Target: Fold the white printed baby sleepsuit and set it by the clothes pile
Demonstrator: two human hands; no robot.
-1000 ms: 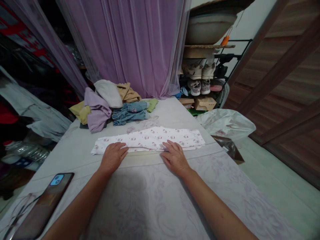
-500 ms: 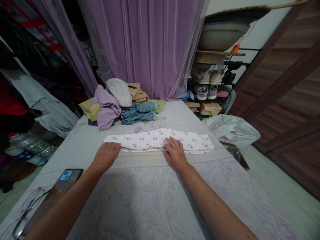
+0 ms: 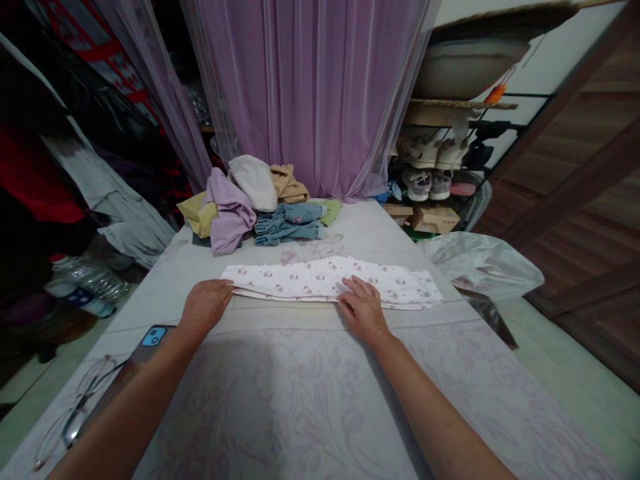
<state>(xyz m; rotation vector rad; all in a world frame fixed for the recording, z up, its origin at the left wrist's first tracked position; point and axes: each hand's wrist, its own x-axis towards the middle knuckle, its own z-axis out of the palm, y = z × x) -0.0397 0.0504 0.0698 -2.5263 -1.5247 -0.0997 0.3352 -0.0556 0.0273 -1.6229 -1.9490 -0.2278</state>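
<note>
A long white garment with a small pink print [image 3: 330,280] lies folded lengthwise across the bed, its near edge doubled over. My right hand [image 3: 364,310] rests flat on that near edge, right of centre, fingers spread and gripping nothing. My left hand [image 3: 205,307] lies palm-down at the cloth's left end, fingertips at the fold. A phone in a brown case [image 3: 150,341] sits mostly hidden under my left forearm, and a pair of glasses [image 3: 75,421] lies near the bed's left edge.
A heap of clothes [image 3: 253,207], including jeans and a lilac top, stands on the far end of the bed before a lilac curtain [image 3: 310,87]. Shoes on a rack [image 3: 430,167] and a white plastic bag [image 3: 480,267] stand to the right.
The view has drifted, shifting the scene right. My left hand now sits at the cloth's left end rather than on it, and my left forearm covers more of the phone.
</note>
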